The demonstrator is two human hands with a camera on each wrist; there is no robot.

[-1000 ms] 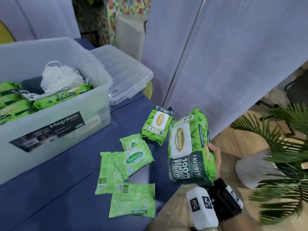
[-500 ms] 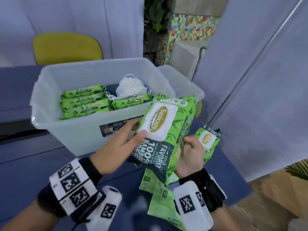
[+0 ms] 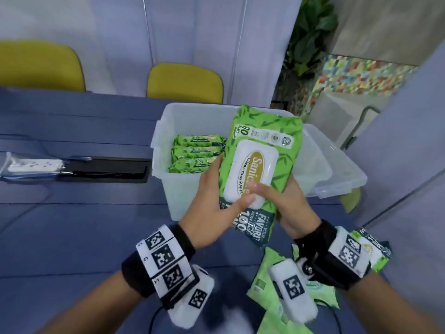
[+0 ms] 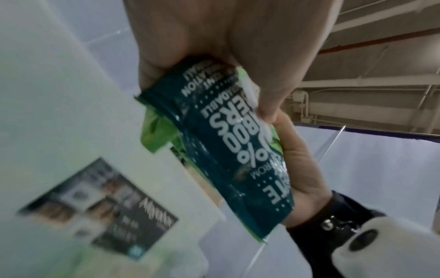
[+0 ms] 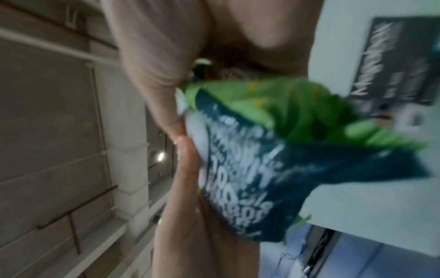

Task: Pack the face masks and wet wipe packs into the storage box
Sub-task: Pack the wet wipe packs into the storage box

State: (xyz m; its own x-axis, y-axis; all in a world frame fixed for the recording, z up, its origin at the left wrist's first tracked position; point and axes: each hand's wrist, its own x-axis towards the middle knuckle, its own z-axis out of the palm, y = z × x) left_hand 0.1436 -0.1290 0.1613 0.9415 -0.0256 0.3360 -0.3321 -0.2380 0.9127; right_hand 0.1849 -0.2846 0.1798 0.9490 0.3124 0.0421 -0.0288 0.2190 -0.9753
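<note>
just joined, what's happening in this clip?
A person is packing wipes into a clear storage box on a blue table. Both hands hold one large wet wipe pack over the box: left hand on its left edge, right hand at its lower right. Three packs already lie inside. Several smaller packs wait on the table near the right wrist.

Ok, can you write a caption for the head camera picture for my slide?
Both hands, left hand and right hand, hold a big wet wipe pack above the storage box.
</note>
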